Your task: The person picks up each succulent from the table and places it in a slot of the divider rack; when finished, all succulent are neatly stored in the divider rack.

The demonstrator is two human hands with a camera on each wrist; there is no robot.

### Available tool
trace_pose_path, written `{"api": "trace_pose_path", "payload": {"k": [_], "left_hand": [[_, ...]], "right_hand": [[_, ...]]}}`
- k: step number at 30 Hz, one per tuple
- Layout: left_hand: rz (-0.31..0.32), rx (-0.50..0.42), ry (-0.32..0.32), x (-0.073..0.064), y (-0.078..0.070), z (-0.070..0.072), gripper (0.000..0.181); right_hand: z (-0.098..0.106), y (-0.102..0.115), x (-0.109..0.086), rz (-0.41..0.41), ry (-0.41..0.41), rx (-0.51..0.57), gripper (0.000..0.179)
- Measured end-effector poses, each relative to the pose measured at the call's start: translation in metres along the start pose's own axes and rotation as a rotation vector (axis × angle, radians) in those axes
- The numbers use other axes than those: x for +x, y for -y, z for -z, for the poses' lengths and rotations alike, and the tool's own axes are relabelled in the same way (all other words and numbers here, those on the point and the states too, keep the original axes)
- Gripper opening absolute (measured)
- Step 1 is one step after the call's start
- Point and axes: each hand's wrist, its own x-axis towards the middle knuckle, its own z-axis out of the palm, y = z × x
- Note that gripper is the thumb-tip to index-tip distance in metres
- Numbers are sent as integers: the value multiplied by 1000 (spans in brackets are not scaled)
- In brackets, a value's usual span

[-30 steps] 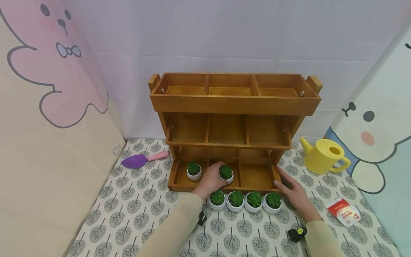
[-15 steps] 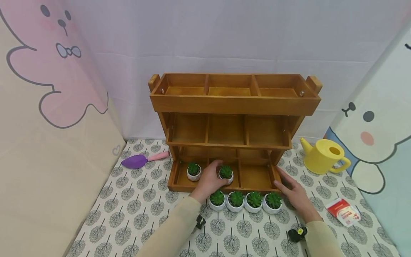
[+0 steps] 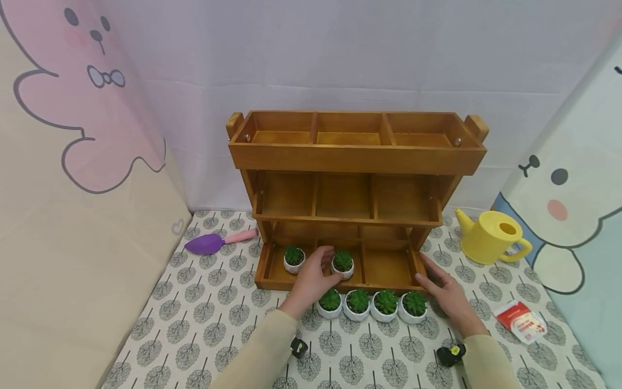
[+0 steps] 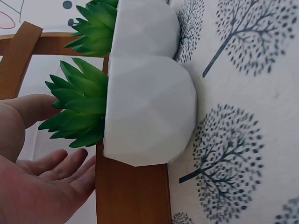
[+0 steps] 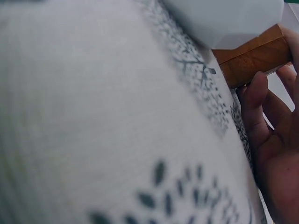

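Observation:
A wooden three-tier plant shelf point(image 3: 357, 160) stands against the back cloth. In the middle compartment of its bottom tier sits a potted succulent point(image 3: 343, 262) in a white pot. My left hand point(image 3: 308, 283) is beside that pot, thumb near its front and fingers loosely spread apart from it. A second potted succulent point(image 3: 293, 259) is in the left compartment. My right hand point(image 3: 451, 298) touches the right end of the bottom tier, its fingers fairly straight along the side. In the left wrist view, a white faceted pot point(image 4: 147, 109) hides part of what lies beyond my left hand point(image 4: 42, 182).
Several potted succulents point(image 3: 357, 309) stand in a row before the shelf. A purple trowel point(image 3: 206, 244) with a pink handle lies at left. To the right are a yellow watering can point(image 3: 489, 237) and a red and white packet point(image 3: 521, 321). The patterned tablecloth point(image 3: 204, 335) covers the table.
The fingers of my left hand have loosened from the succulent in the middle compartment, and the hand has drawn slightly left. That pot stays in place. My right hand has not moved.

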Motion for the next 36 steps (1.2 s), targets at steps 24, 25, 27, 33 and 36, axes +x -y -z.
{"api": "trace_pose_path", "payload": {"k": [24,25,27,33,36], "left_hand": [[-33,-221,-48,-36,6,1,59],[-27,-226,-51,-38,6,1,59],[-24,-236,-61,-41,6,2,58],[-16,-273,-99,-49,10,2,56],[-23,-286,-118,-53,11,2,53]], "right_hand": [[0,3,0,-4,2,-12,73],[0,3,0,-4,3,-12,73],[0,4,0,-7,2,-12,74],[1,4,0,-12,3,-6,74],[1,4,1,-13,6,-1,74]]}}
